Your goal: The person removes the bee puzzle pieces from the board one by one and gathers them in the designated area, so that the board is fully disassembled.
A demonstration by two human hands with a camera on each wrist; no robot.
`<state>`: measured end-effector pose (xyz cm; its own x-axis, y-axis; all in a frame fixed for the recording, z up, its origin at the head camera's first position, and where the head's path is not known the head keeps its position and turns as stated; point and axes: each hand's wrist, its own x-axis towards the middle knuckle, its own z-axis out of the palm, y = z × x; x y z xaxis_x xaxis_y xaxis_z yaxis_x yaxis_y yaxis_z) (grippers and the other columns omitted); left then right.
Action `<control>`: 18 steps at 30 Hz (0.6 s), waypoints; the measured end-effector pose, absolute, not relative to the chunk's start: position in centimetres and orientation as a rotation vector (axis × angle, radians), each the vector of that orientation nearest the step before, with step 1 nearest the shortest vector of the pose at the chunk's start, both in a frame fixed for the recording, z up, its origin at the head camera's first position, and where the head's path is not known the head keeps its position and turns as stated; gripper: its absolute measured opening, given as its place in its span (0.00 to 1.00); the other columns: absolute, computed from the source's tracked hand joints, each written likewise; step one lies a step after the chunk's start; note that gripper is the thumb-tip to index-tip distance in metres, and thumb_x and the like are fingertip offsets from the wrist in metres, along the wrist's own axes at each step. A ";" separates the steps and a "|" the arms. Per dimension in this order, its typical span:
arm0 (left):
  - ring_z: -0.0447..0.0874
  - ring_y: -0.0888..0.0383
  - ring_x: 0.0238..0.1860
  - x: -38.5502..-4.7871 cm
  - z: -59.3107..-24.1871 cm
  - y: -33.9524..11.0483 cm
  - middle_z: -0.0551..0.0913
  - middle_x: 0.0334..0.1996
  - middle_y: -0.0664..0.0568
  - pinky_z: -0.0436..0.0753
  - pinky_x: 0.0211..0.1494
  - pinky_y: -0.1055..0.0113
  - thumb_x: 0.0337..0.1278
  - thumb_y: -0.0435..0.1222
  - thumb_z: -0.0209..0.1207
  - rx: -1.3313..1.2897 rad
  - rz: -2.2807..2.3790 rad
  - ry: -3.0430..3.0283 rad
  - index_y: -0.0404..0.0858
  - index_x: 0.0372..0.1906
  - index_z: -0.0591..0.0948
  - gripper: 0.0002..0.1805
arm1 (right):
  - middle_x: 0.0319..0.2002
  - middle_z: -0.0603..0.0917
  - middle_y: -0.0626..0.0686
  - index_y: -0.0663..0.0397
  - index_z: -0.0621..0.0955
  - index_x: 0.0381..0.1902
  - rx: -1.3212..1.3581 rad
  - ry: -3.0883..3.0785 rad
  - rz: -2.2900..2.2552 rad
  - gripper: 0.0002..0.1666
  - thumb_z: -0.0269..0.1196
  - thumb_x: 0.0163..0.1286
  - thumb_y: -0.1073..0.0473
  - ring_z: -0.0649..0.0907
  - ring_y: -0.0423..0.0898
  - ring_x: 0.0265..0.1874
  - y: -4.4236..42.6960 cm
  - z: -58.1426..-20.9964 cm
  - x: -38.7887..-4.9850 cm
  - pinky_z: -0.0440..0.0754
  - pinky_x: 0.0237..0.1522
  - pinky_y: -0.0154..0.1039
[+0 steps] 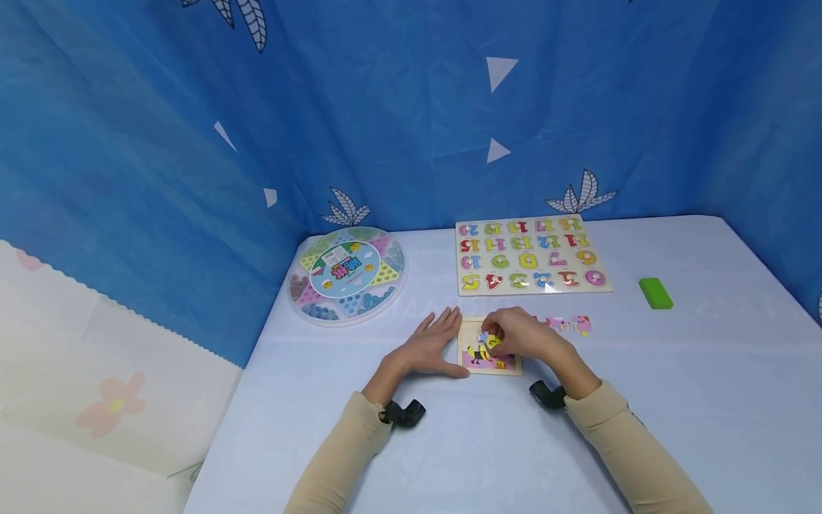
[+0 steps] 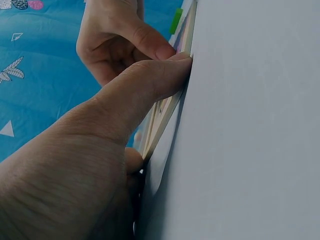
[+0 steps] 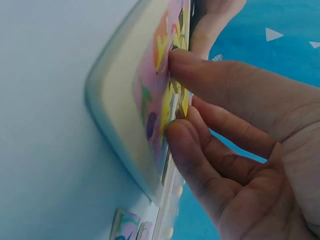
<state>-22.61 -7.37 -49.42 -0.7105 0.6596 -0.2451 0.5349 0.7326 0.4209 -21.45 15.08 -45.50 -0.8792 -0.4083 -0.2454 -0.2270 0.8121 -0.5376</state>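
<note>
A small square jigsaw puzzle tray (image 1: 507,372) with a pale wooden rim lies on the table, showing a yellow-and-black bee on pink. My left hand (image 1: 432,348) rests along its left side, fingers spread and straight, the thumb at the near left corner. In the left wrist view, that thumb (image 2: 172,77) touches the tray's edge. Over the tray's upper right part, my right hand (image 1: 521,333) pinches a yellow puzzle piece (image 3: 184,103) between thumb and fingers. The right wrist view shows the piece at the picture's surface; whether it is seated I cannot tell.
Several loose puzzle pieces (image 1: 565,324) lie right of the tray, partly behind my right hand. Behind stands a number puzzle board (image 1: 606,288). A round marble game box (image 1: 347,268) lies at the back left, and a green block (image 1: 656,293) at the right.
</note>
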 end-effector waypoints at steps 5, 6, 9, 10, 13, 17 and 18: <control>0.29 0.60 0.80 -22.6 -49.3 -7.3 0.37 0.80 0.54 0.33 0.81 0.57 0.47 0.64 0.63 0.920 0.458 2.555 0.41 0.78 0.42 0.62 | 0.31 0.79 0.47 0.58 0.83 0.47 -0.488 2.659 -0.697 0.24 0.76 0.52 0.59 0.75 0.43 0.32 15.0 -45.4 -21.4 0.78 0.37 0.35; 0.30 0.60 0.80 -22.7 -49.3 -7.3 0.37 0.80 0.54 0.33 0.81 0.57 0.47 0.64 0.63 0.923 0.457 2.557 0.41 0.78 0.43 0.62 | 0.31 0.79 0.47 0.58 0.83 0.48 -0.481 2.661 -0.695 0.24 0.76 0.52 0.59 0.75 0.43 0.32 15.0 -45.3 -21.4 0.78 0.37 0.35; 0.30 0.59 0.80 -22.7 -49.4 -7.3 0.38 0.80 0.54 0.33 0.81 0.56 0.47 0.64 0.63 0.928 0.458 2.563 0.41 0.78 0.43 0.62 | 0.31 0.80 0.47 0.58 0.83 0.48 -0.461 2.664 -0.705 0.25 0.76 0.52 0.59 0.75 0.43 0.32 15.0 -45.3 -21.4 0.78 0.36 0.35; 0.30 0.59 0.80 -22.7 -49.3 -7.3 0.38 0.80 0.54 0.33 0.82 0.56 0.47 0.64 0.63 0.927 0.458 2.562 0.41 0.78 0.43 0.62 | 0.31 0.80 0.47 0.58 0.82 0.48 -0.458 2.664 -0.710 0.24 0.76 0.52 0.59 0.75 0.43 0.32 15.0 -45.3 -21.4 0.78 0.36 0.35; 0.30 0.60 0.80 -22.7 -49.4 -7.3 0.38 0.80 0.54 0.33 0.82 0.57 0.47 0.64 0.63 0.921 0.457 2.559 0.41 0.78 0.43 0.62 | 0.31 0.80 0.47 0.58 0.83 0.47 -0.464 2.667 -0.721 0.23 0.75 0.52 0.60 0.75 0.43 0.31 15.1 -45.4 -21.4 0.78 0.36 0.34; 0.30 0.60 0.80 -22.6 -49.4 -7.3 0.38 0.80 0.54 0.34 0.82 0.57 0.46 0.64 0.64 0.915 0.454 2.560 0.42 0.78 0.43 0.63 | 0.30 0.80 0.47 0.58 0.83 0.45 -0.481 2.672 -0.731 0.22 0.75 0.52 0.60 0.75 0.42 0.30 15.2 -45.6 -21.4 0.77 0.34 0.34; 0.30 0.60 0.80 -22.6 -49.5 -7.3 0.38 0.80 0.54 0.34 0.82 0.57 0.46 0.64 0.64 0.916 0.456 2.561 0.42 0.78 0.43 0.63 | 0.30 0.80 0.47 0.58 0.83 0.45 -0.481 2.671 -0.735 0.21 0.75 0.52 0.60 0.75 0.42 0.30 15.2 -45.6 -21.4 0.77 0.34 0.34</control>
